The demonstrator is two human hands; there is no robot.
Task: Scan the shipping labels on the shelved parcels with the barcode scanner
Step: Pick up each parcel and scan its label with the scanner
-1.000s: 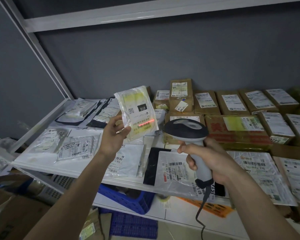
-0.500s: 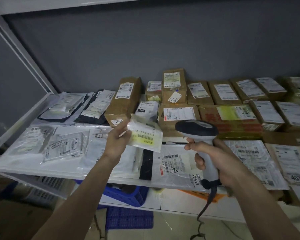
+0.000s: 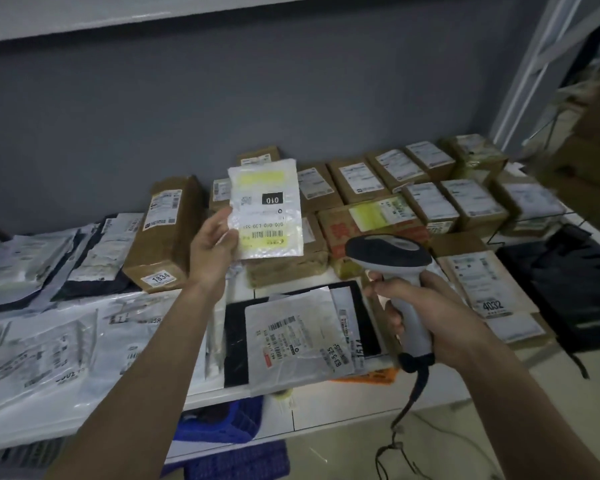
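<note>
Head view, frame centre: left hand [image 3: 212,244] pinching thin pouch [image 3: 266,209] by its edge, likely light and floppy; right hand [image 3: 426,306] wrapped round scanner [image 3: 394,268] handle.

Your left hand [image 3: 212,244] is raised, forearm stretched forward, thumb and fingers pinching a flat packet's edge. Your right hand [image 3: 426,315] sits lower, fingers wrapped in a full grip round the scanner's handle.

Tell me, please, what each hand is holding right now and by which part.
The left hand holds the small clear mailer pouch by its left edge; the right hand grips the barcode scanner by its handle.
</note>
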